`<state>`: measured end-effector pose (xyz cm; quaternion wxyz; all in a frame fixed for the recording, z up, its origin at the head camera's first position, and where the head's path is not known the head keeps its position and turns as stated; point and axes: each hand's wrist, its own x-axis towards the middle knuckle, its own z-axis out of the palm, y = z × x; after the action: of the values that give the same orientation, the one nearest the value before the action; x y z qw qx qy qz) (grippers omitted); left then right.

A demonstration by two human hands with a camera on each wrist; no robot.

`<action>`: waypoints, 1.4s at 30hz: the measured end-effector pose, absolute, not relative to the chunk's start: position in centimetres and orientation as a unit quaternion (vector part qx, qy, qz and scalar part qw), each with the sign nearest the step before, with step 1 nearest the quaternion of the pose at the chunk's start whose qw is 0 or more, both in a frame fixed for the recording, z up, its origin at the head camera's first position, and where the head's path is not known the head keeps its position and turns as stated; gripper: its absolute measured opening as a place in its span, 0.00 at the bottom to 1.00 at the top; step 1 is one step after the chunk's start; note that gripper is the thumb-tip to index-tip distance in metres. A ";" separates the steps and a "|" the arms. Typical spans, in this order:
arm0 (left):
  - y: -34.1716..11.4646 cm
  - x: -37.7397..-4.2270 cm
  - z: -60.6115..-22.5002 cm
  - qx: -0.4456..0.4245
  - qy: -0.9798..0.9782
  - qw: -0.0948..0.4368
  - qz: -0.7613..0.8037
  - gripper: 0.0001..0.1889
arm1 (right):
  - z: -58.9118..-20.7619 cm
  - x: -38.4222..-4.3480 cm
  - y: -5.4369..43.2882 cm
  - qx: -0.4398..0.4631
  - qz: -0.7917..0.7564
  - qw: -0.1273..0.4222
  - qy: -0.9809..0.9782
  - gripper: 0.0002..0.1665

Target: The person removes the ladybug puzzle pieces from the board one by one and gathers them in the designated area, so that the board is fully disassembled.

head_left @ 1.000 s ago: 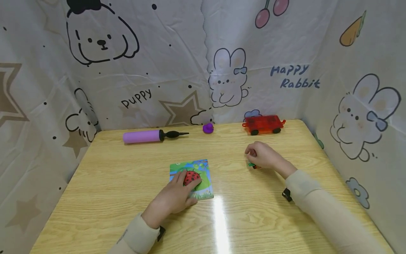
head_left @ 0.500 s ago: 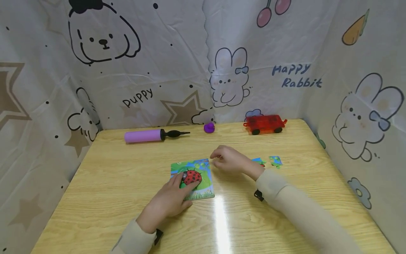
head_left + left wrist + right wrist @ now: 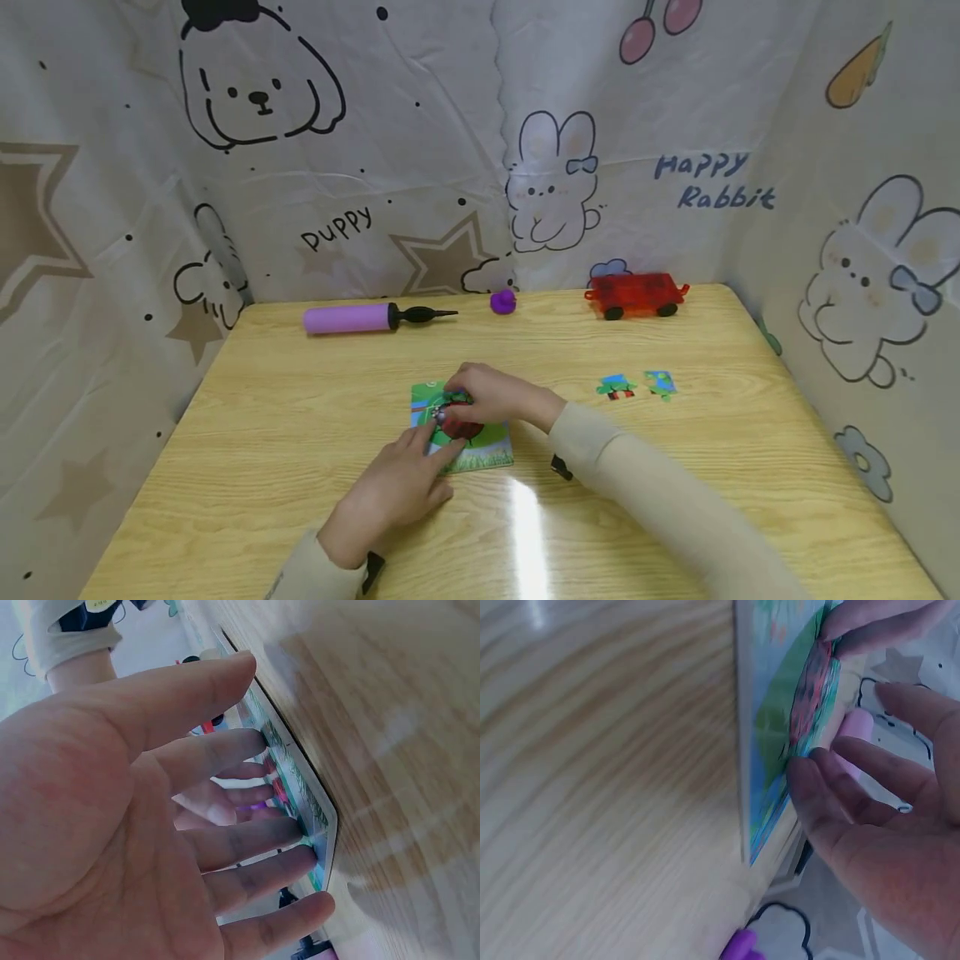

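A square ladybug puzzle board lies on the table in the head view, green and blue with grass along its near edge. My left hand rests its straight fingers on the board's near left part; the left wrist view shows the spread fingers touching it. My right hand reaches over the upper part of the picture. In the right wrist view its thumb tip meets the board, the fingers curve loosely, and nothing shows between them. The hand partly covers the ladybug.
Two loose puzzle pieces, one blue-green with red and one blue and green, lie to the right. Along the back stand a purple hand pump, a purple duck and a red toy wagon. Printed curtains border the table.
My right hand has moved left from the loose pieces to the puzzle board, uncovering those pieces. My left hand has stayed on the board, with slight shifting.
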<state>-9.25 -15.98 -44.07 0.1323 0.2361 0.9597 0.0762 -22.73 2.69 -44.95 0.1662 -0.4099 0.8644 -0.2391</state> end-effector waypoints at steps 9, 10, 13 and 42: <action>-15.8 -8.3 -43.9 0.236 0.960 0.130 0.076 0.34 | -44.8 -21.8 -0.3 -0.358 -0.178 0.177 0.899 0.24; -15.9 -8.1 -43.8 0.233 0.960 0.134 0.079 0.33 | -44.9 -21.7 -0.6 -0.353 -0.175 0.177 0.902 0.26; -16.0 -7.6 -43.9 0.227 0.959 0.140 0.090 0.34 | -45.0 -21.3 -1.4 -0.333 -0.165 0.175 0.912 0.28; -16.1 -7.8 -43.7 0.212 0.961 0.137 0.114 0.34 | -44.9 -21.8 -1.9 -0.255 -0.211 0.193 0.924 0.34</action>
<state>-7.75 -16.11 -43.67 0.1371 0.2124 0.9608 0.1141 -21.83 -1.85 -44.90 0.1933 -0.2551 0.9237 -0.2107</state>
